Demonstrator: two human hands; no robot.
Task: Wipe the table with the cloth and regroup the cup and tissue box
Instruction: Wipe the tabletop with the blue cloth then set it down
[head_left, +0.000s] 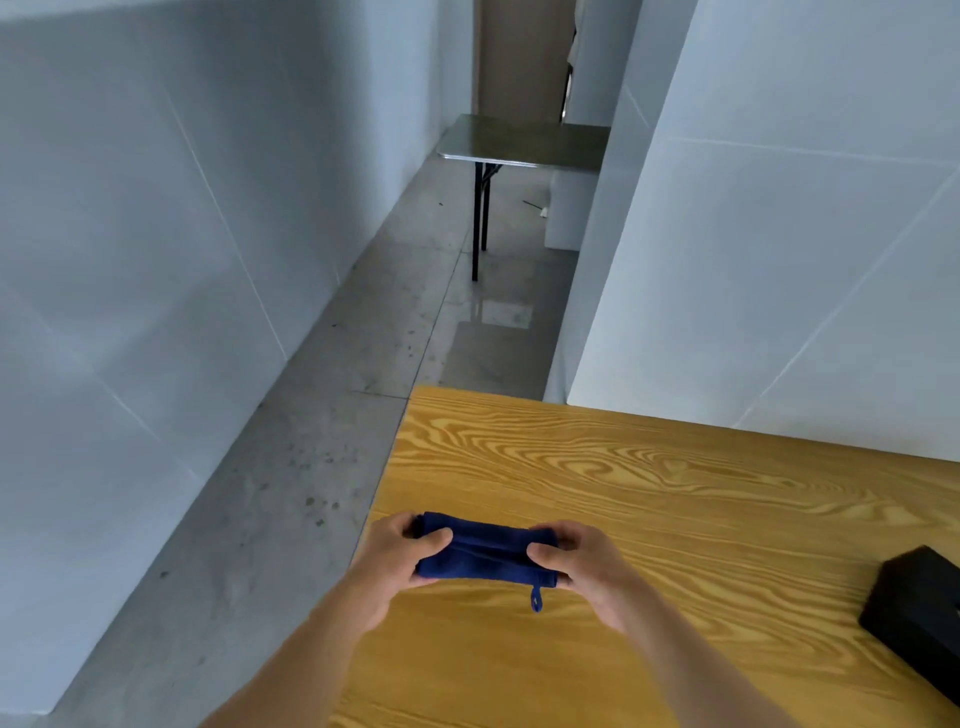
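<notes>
A folded dark blue cloth (488, 553) with a small hanging loop is held between both hands just above the left part of the yellow wooden table (675, 493). My left hand (400, 558) grips its left end, thumb on top. My right hand (582, 564) grips its right end the same way. A black box (919, 618), likely the tissue box, lies at the table's right edge, partly cut off by the frame. No cup is in view.
The table's left edge drops to a grey concrete floor (291, 493). White panel walls stand to the left and behind the table on the right. A small folding table (519, 143) stands far down the corridor.
</notes>
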